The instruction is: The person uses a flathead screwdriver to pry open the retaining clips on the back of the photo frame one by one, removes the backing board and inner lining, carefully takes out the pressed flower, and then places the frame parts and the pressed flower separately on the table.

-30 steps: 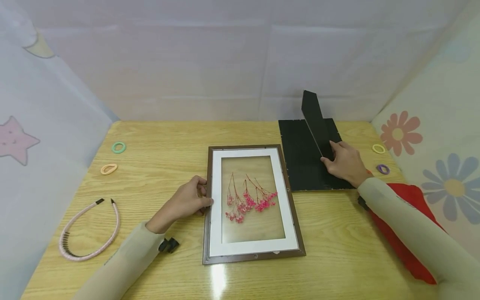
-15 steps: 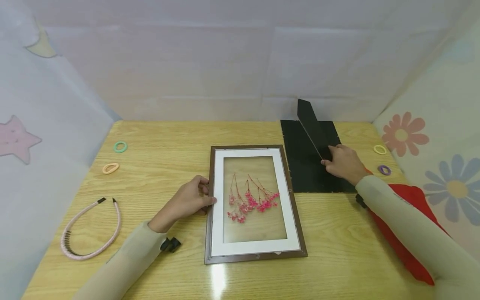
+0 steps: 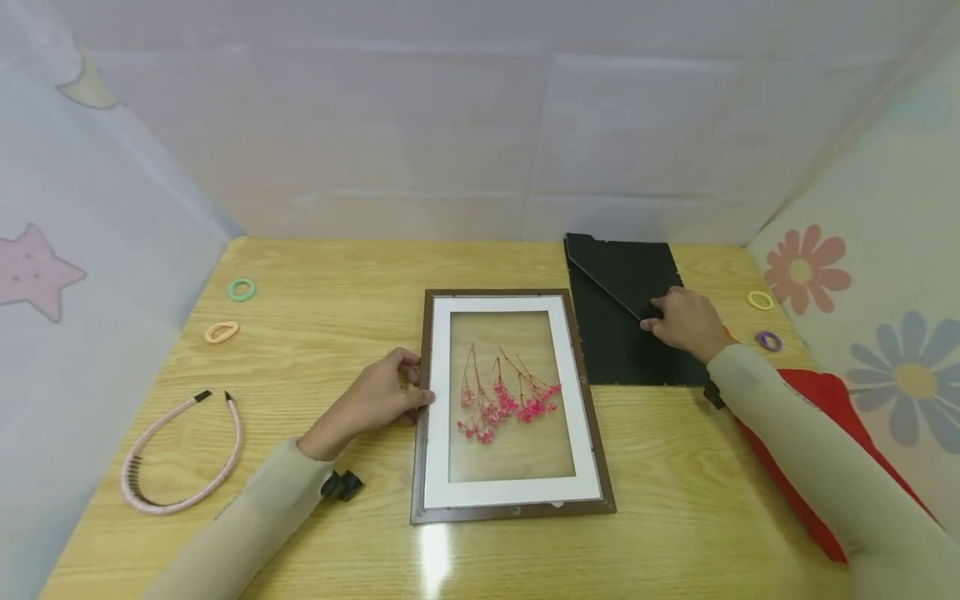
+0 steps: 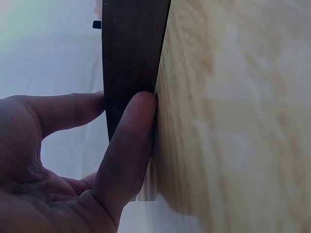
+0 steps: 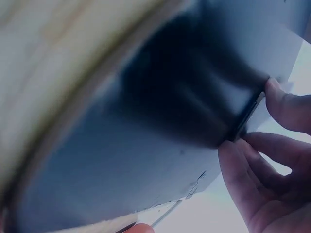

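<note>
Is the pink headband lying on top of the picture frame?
No, the pink headband lies on the table's left side, apart from the picture frame.

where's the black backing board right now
In the head view the backing board lies flat on the table, at the far right, just right of the picture frame, with the right hand on its stand flap.

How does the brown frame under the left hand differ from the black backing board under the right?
The brown frame has a white mat and pink dried flowers; the black backing board is plain and opaque. The frame lies mid-table, the board farther back on the right. The left hand holds the frame's edge; the right hand grips the board's stand flap. Both lie flat.
</note>
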A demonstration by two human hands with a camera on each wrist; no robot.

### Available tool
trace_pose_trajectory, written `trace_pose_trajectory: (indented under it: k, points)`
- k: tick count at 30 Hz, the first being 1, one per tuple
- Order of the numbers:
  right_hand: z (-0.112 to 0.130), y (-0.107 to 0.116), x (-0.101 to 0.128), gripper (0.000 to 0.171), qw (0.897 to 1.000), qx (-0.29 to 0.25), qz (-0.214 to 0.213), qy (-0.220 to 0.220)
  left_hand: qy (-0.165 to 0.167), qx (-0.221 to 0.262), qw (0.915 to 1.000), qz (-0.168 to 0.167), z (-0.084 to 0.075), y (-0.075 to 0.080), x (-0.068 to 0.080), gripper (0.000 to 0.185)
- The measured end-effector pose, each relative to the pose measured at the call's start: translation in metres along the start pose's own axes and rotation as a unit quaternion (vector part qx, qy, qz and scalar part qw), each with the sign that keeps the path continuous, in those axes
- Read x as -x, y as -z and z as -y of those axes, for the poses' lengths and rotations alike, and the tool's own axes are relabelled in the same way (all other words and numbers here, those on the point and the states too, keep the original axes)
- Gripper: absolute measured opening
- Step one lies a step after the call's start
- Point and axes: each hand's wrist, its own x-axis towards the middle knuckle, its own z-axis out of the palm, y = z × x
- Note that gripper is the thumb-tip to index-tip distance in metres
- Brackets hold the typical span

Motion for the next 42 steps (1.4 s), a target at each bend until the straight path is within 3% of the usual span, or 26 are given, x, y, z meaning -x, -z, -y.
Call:
trace_pose_trajectory:
  k: [13, 15, 18, 20, 22, 25, 29, 35, 42]
  points:
    - [0.004, 0.013, -0.007, 0.058, 0.998, -0.031, 0.04, -0.025, -0.007, 0.032, 0.9994, 0.008, 0.002, 0.002, -0.003, 0.062]
    - [0.01, 0.017, -0.001, 0.056, 0.999, -0.039, 0.017, -0.029, -0.005, 0.041, 0.9991, 0.009, 0.002, 0.002, -0.001, 0.061]
    - [0.031, 0.019, 0.012, 0.046, 0.995, -0.065, -0.07, -0.012, -0.006, 0.051, 0.9986, 0.015, 0.002, 0.002, 0.0, 0.06]
    - [0.053, 0.018, 0.024, 0.035, 0.986, -0.101, -0.129, 0.019, -0.007, 0.058, 0.9981, 0.018, 0.002, 0.003, 0.001, 0.059]
    - [0.078, 0.015, 0.037, 0.024, 0.974, -0.151, -0.156, 0.059, -0.007, 0.061, 0.9979, 0.02, 0.002, 0.004, 0.001, 0.059]
    - [0.112, 0.01, 0.054, 0.013, 0.961, -0.21, -0.134, 0.117, -0.009, 0.064, 0.9977, 0.022, 0.002, 0.004, 0.002, 0.058]
    - [0.14, 0.005, 0.066, 0.01, 0.964, -0.211, -0.069, 0.148, -0.01, 0.07, 0.9972, 0.023, 0.001, 0.004, 0.002, 0.057]
    - [0.149, -0.001, 0.064, 0.013, 0.97, -0.179, 0.004, 0.163, -0.003, 0.076, 0.9969, 0.021, 0.002, 0.003, 0.002, 0.057]
    - [0.157, -0.005, 0.062, 0.008, 0.973, -0.16, 0.026, 0.162, -0.004, 0.078, 0.9966, 0.023, 0.0, 0.004, 0.002, 0.059]
